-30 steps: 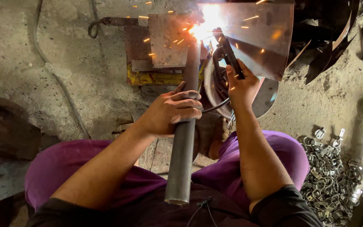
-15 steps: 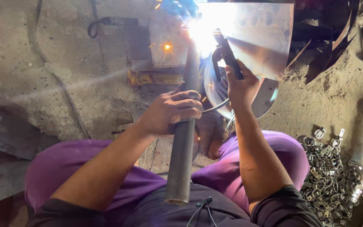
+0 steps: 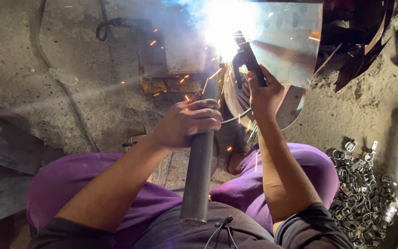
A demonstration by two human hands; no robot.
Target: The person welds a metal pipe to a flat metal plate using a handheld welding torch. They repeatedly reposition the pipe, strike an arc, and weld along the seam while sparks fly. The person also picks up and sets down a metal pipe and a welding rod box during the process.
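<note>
White glare from the welding arc swallows the top end of the dark grey steel pipe, so the joint itself cannot be made out. The left hand covers the pipe's middle. The tip of the black electrode holder in the right hand vanishes in that glare. The heap of small metal rings is cut by the right edge.

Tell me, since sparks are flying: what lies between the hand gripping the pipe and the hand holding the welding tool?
In the head view, between the left hand on the pipe and the right hand lie a thin curved wire and a round metal disc.
</note>
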